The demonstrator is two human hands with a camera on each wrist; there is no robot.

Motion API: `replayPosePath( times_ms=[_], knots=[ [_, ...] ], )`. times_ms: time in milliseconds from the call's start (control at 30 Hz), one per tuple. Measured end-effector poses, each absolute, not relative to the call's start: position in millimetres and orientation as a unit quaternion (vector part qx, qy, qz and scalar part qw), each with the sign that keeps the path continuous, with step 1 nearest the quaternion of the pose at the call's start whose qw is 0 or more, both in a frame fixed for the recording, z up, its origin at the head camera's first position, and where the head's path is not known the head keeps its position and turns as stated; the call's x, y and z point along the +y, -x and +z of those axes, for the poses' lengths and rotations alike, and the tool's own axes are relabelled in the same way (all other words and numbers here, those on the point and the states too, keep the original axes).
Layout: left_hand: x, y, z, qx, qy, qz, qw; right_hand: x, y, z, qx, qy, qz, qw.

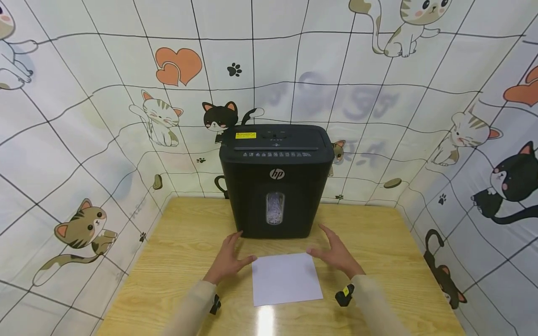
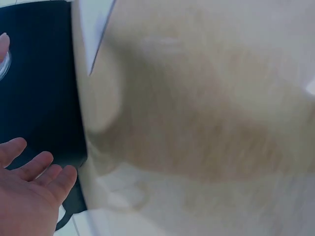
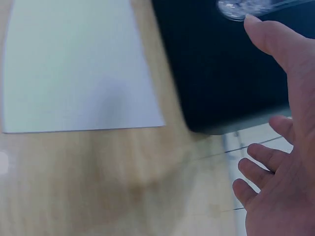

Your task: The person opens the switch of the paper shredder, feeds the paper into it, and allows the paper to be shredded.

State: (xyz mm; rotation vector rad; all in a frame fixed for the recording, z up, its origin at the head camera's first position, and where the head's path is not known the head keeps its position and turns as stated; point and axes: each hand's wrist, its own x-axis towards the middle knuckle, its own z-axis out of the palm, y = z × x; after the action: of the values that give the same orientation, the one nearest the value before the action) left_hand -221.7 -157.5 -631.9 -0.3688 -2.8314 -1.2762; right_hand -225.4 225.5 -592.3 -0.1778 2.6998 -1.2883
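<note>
A black HP paper shredder (image 1: 252, 196) stands upright at the back of the table, with shreds showing through its small front window (image 1: 275, 208). In front of it lies a white sheet of paper (image 1: 286, 280), flat on the wood. My left hand (image 1: 229, 259) is at the left of the paper, fingers spread, fingertips near the shredder's lower left corner. On the other side, my right hand (image 1: 336, 252) is spread too, its thumb by the paper's far right corner. Both wrist views show relaxed fingers with nothing in the left hand (image 2: 37, 189) or the right hand (image 3: 280, 167).
The wooden table (image 1: 180, 242) reaches to cloth walls (image 1: 294, 60) printed with cats, close behind the shredder and along both sides. A small black device with a yellow mark (image 1: 344, 295) is worn at the right wrist, and another dark one (image 1: 215, 304) at the left.
</note>
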Motion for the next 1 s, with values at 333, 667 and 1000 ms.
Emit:
replayPosePath(
  times_ms=[333, 667, 1000],
  knots=[
    [-136.4, 211.9, -652.7, -0.905, 0.151, -0.398, -0.004, 210.7, 217.2, -625.3, 0.909, 0.085, -0.404, 0.059],
    [-133.8, 207.4, -660.1, -0.92, 0.142, -0.366, -0.01, 204.9, 210.0, -640.2, 0.921, 0.093, -0.376, 0.049],
    [-133.4, 200.2, -659.4, -0.919, 0.148, -0.365, -0.002, 194.0, 202.7, -653.3, 0.945, 0.096, -0.313, 0.018]
  ],
)
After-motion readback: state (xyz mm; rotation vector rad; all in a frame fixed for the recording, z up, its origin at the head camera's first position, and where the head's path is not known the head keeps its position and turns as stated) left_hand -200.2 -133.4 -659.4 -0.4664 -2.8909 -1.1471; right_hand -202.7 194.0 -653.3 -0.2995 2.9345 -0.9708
